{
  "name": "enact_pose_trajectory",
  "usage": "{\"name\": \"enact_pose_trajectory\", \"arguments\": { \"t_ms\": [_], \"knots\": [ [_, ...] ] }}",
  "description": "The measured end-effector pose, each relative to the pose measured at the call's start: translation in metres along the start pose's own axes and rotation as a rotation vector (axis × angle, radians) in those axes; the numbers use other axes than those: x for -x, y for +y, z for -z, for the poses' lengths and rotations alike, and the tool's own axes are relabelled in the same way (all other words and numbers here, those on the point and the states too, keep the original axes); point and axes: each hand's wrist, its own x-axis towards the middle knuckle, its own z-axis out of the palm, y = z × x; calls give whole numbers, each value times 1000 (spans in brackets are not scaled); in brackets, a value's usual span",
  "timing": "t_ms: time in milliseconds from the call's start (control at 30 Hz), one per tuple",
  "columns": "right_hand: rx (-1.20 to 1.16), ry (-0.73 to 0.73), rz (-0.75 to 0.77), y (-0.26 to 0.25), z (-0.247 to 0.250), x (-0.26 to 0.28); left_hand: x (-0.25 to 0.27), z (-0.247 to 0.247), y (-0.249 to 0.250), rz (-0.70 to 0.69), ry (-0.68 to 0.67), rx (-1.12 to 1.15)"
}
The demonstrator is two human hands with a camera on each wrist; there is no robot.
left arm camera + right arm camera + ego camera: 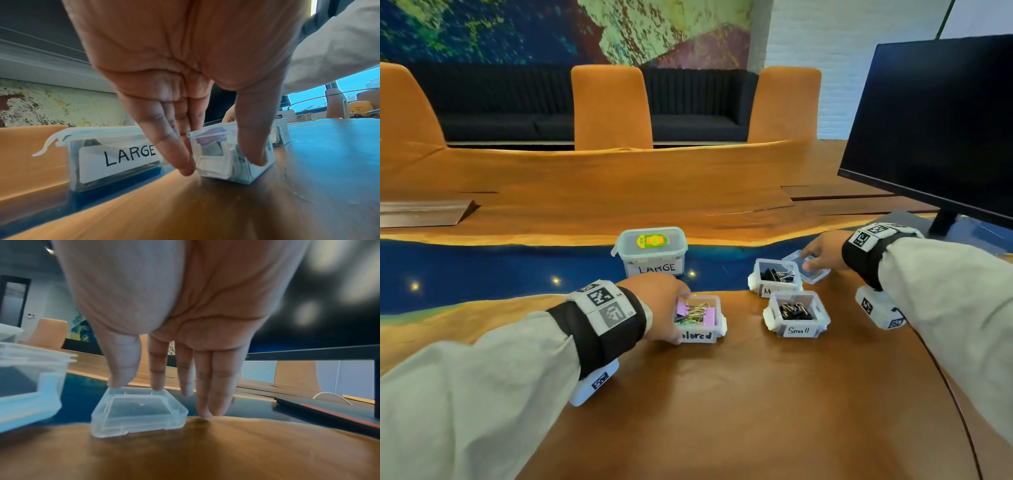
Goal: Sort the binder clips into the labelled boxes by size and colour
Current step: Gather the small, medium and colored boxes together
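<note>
Four labelled clear boxes stand on the table. The coloured box (709, 334) holds purple and gold clips (697, 312). My left hand (680, 318) pinches its left end, fingers (179, 155) on the far side and thumb on the near side of the box (213, 167). The medium box (760, 287) and the small box (820, 320) hold black clips and are uncovered. The LARGE box (652, 253) has its lid on. My right hand (811, 263) touches a loose clear lid (139, 412) with straight thumb and index finger at its far edge; the lid lies flat.
A black monitor (941, 126) on a stand rises at the right, just behind my right hand. Orange chairs (611, 106) line the table's far side. A dark flat panel (424, 212) lies at the far left. Bare wood stretches in front of the boxes.
</note>
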Motion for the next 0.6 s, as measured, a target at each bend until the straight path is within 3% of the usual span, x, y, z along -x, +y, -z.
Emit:
{"name": "enact_pose_trajectory", "arguments": {
  "t_ms": [267,433,600],
  "knots": [
    [199,-29,-29,-3,-8,0,8,1,9,-1,-18,26],
    [-9,114,-48,1,22,14,17,1,12,0,-69,102],
    [-286,325,190,-37,83,65,22,21,-8,-16,14,241]
  ]
}}
